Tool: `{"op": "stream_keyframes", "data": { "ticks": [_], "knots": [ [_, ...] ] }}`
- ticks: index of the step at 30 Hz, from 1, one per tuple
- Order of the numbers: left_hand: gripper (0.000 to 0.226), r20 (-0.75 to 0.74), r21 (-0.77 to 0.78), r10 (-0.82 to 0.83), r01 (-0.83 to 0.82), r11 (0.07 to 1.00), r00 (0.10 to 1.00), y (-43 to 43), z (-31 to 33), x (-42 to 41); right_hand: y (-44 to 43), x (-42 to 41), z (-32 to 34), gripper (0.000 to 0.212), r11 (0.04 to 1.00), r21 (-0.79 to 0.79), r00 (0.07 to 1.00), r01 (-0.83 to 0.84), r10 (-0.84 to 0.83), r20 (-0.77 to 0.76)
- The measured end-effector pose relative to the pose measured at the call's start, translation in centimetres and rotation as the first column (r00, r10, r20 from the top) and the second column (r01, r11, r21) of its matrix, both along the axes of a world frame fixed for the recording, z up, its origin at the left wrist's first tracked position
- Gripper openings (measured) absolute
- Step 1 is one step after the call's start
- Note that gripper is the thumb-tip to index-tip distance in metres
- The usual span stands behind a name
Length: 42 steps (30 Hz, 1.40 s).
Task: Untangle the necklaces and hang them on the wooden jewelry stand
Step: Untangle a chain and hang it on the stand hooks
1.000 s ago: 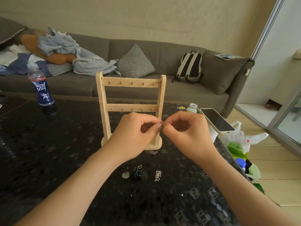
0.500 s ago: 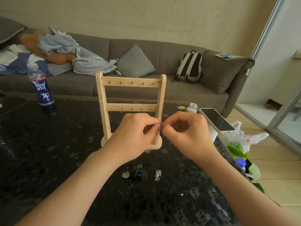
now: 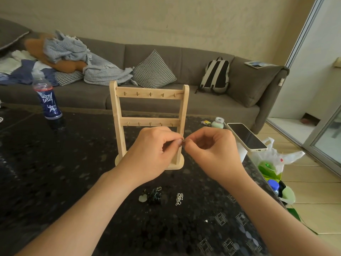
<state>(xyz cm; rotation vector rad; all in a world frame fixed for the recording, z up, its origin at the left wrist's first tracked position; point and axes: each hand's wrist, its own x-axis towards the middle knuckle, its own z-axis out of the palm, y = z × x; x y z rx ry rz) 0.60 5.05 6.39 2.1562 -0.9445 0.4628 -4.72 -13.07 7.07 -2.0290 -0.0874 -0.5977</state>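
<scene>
Necklace (image 3: 183, 140) mostly hidden behind fingertips (image 3: 178, 143)

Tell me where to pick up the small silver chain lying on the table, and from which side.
Pinch the silver chain at the top of its heap, coming from straight above. It lies bunched flat on the table, so it offers no side to hold. Probably favour its right edge, since the dark tangle sits close on its left.
</scene>
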Motion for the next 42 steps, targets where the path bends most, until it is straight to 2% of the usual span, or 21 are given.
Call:
{"op": "stream_keyframes", "data": {
  "ticks": [3, 5, 8, 11, 15, 17, 25, 33, 38, 42],
  "knots": [
    [0.019, 0.008, -0.012, 0.012, -0.011, 1.000, 1.000, -0.1, 0.0, 0.0, -0.1, 0.2, -0.1, 0.012, 1.000, 0.008, 1.000, 0.009, -0.009, -0.013],
    [0.020, -0.039, -0.056, 0.040, -0.042, 0.998, 0.998, -0.1, 0.1, 0.0, -0.1, 0.2, -0.2, 0.012, 0.999, 0.040, 1.000, 0.017, -0.017, -0.013],
    [0.018, -0.224, -0.187, 0.031, -0.075, 0.979, 0.974, -0.3, 0.1, 0.0, 0.0, 0.3, -0.3, 0.012, 0.993, 0.116, 0.998, 0.024, -0.018, -0.054],
    [0.019, -0.458, -0.322, -0.028, -0.137, 0.937, 0.888, -0.5, 0.2, 0.0, 0.0, 0.4, -0.4, 0.013, 0.978, 0.210, 0.992, -0.001, 0.028, -0.127],
    [0.019, -0.585, -0.396, -0.090, -0.187, 0.899, 0.806, -0.2, 0.4, -0.1, 0.0, 0.5, -0.5, 0.008, 0.970, 0.241, 0.985, -0.044, 0.083, -0.154],
    [0.018, -0.584, -0.399, -0.086, -0.193, 0.896, 0.807, -0.1, 0.5, -0.1, 0.0, 0.4, -0.4, 0.004, 0.966, 0.252, 0.981, -0.064, 0.107, -0.162],
    [0.020, -0.493, -0.319, -0.003, -0.177, 0.931, 0.870, 0.1, 0.5, 0.3, 0.0, 0.2, -0.3, 0.011, 0.962, 0.212, 0.956, -0.170, 0.213, -0.200],
    [0.021, -0.440, -0.272, -0.005, -0.129, 0.954, 0.898, 0.3, 0.5, 0.2, -0.1, 0.7, -1.1, 0.006, 0.991, 0.031, 0.988, -0.132, 0.134, -0.074],
    [0.018, -0.371, -0.197, 0.015, -0.095, 0.976, 0.928, 0.0, 0.4, -0.1, -0.1, 0.8, -1.2, 0.010, 0.992, -0.072, 0.993, -0.106, 0.102, -0.064],
    [0.012, -0.399, -0.204, 0.006, -0.096, 0.974, 0.917, -0.1, 0.4, 0.0, 0.1, 0.8, -1.3, 0.013, 0.978, -0.198, 0.997, -0.064, 0.054, -0.059]
  ]
}}
